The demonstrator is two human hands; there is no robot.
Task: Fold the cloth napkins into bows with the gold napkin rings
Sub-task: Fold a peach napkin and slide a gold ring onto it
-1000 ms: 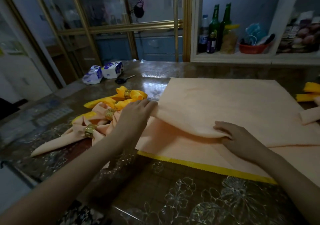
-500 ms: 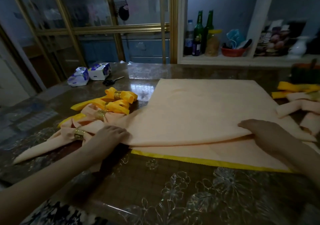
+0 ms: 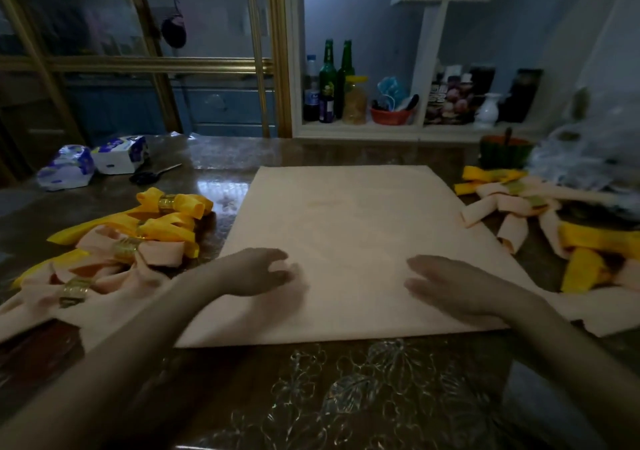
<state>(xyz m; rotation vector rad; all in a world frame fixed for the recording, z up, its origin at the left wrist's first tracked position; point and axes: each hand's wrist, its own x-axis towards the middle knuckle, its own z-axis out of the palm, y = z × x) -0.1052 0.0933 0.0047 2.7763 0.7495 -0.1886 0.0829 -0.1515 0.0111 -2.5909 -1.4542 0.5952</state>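
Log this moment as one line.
napkin: flat on table, no ring yet | left hand: open, on napkin | right hand: open, on napkin | ringed bows: left of napkin

Two tissue packs (image 3: 93, 162) and scissors (image 3: 152, 174) lie upper left on the bench (image 3: 346, 397); green bottles (image 3: 336, 79), a jar (image 3: 355, 100) and a white vase (image 3: 487, 111) stand on the shelf behind.

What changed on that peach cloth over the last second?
The peach napkin had its upper layer drawn fully down to the near edge. The left hand and right hand let go of the fold and moved to the middle, resting on it. The finished bows at left stayed.
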